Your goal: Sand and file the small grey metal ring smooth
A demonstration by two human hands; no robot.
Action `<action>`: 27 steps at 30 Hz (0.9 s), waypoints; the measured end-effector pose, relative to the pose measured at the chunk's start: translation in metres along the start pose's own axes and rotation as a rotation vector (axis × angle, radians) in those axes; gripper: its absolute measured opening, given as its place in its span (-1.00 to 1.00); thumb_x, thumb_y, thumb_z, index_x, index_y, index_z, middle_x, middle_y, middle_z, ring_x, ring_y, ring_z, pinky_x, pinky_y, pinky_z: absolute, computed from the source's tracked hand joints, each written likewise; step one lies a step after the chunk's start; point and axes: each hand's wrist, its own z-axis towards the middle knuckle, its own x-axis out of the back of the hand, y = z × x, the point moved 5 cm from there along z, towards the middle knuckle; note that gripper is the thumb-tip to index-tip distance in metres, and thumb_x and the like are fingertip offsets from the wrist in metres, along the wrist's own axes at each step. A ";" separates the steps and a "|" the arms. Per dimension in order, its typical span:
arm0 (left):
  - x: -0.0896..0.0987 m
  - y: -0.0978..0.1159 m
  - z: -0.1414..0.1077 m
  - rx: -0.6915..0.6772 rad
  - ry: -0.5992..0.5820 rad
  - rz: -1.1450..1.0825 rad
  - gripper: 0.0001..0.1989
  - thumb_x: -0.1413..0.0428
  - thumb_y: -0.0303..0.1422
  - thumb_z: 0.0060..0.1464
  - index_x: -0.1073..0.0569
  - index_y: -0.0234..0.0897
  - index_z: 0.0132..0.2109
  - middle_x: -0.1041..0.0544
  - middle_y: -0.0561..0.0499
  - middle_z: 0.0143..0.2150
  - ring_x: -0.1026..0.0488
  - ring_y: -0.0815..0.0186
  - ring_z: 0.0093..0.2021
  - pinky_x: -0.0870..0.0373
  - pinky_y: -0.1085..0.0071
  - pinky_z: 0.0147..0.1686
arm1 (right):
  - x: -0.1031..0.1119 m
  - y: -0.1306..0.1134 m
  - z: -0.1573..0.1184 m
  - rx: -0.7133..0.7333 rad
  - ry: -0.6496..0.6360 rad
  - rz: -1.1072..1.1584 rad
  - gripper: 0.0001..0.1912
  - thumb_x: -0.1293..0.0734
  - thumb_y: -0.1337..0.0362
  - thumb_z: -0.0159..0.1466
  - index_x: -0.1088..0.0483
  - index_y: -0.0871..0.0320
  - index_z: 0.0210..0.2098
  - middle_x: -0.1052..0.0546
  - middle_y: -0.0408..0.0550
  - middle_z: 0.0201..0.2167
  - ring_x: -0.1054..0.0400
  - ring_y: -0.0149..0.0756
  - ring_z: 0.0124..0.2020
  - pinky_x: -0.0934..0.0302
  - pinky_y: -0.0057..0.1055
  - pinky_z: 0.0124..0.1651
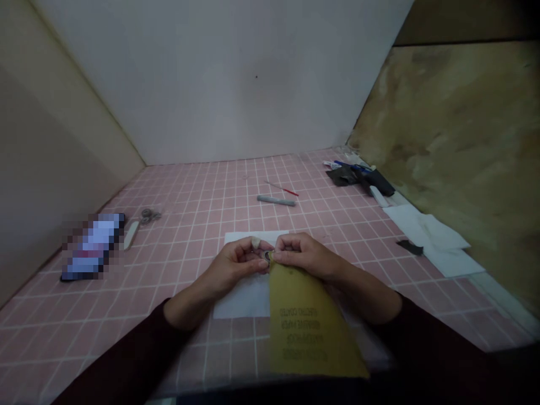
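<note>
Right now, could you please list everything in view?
Abrasive paper: one, yellow-brown, right hand
Small round item: one, greyish, left fingers
White sheet: one, beneath hands
Rod: one, grey, beyond hands
Thin tool: one, red-ended, beyond rod
Phone-like device: one, black-edged, left
Strip: one, whitish, beside device
Coil: one, greyish, beyond strip
Pile: uncountable, dark with blue, right rear
Papers: several, white, right
Scrap: one, black, by papers
Tabletop: one, pink, white grid
Walls: three, pale or mottled, sides and back
Left hand: one, centre
Right hand: one, centre
Sleeves: two, dark, both arms
</note>
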 end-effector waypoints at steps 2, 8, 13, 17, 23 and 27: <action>-0.001 0.000 -0.001 -0.004 0.000 -0.011 -0.70 -0.34 -0.39 -0.05 -0.53 -0.27 -0.12 -0.58 0.02 -0.30 -0.50 0.35 -0.33 -0.40 0.41 -0.26 | -0.002 0.002 0.000 -0.037 -0.015 0.056 -0.62 -0.43 0.00 0.13 -0.28 0.16 -0.48 -0.27 -0.25 -0.58 -0.09 -0.50 -0.56 0.06 -0.47 -0.49; -0.006 0.005 -0.003 -0.039 -0.017 -0.011 -0.73 -0.31 -0.38 -0.01 -0.55 -0.22 -0.11 -0.62 -0.03 -0.19 -0.53 0.30 -0.24 -0.42 0.36 -0.19 | -0.007 0.007 0.002 -0.054 -0.014 0.176 -0.64 -0.47 0.04 0.10 -0.30 0.16 -0.47 -0.29 -0.26 -0.57 -0.10 -0.52 -0.57 0.05 -0.49 -0.49; -0.005 0.004 -0.003 -0.063 0.002 0.001 -0.73 -0.30 -0.40 0.00 -0.54 -0.23 -0.10 -0.60 0.00 -0.23 -0.53 0.33 -0.22 -0.40 0.40 -0.17 | -0.008 0.011 0.002 -0.114 -0.008 0.222 -0.61 -0.49 0.03 0.06 -0.28 0.17 -0.47 -0.30 -0.25 -0.58 -0.10 -0.53 -0.59 0.05 -0.49 -0.50; -0.004 0.004 -0.002 -0.022 0.024 0.048 -0.76 -0.33 -0.38 -0.04 -0.48 -0.27 -0.21 -0.53 0.08 -0.35 -0.45 0.40 -0.36 -0.33 0.47 -0.32 | -0.009 0.013 0.002 -0.131 0.002 0.143 -0.65 -0.47 0.07 0.06 -0.29 0.16 -0.47 -0.28 -0.25 -0.58 -0.10 -0.50 -0.58 0.04 -0.48 -0.49; -0.003 0.001 0.001 0.055 -0.019 0.132 -0.72 -0.31 -0.22 -0.01 -0.45 -0.34 -0.32 -0.44 0.09 -0.49 -0.36 0.42 -0.47 -0.26 0.45 -0.39 | -0.006 -0.010 -0.006 0.217 0.194 -0.386 -0.84 -0.33 0.26 0.17 -0.29 0.16 -0.48 -0.34 -0.18 -0.53 -0.19 -0.40 -0.44 -0.02 -0.41 -0.34; -0.007 0.009 -0.003 -0.014 0.003 0.213 -0.71 -0.31 -0.24 -0.02 -0.44 -0.32 -0.26 -0.44 0.07 -0.41 -0.36 0.40 -0.40 -0.25 0.45 -0.37 | -0.007 0.001 -0.001 0.015 0.088 -0.158 -0.77 -0.35 0.18 0.12 -0.25 0.16 -0.50 -0.28 -0.21 -0.56 -0.12 -0.44 -0.51 0.02 -0.44 -0.41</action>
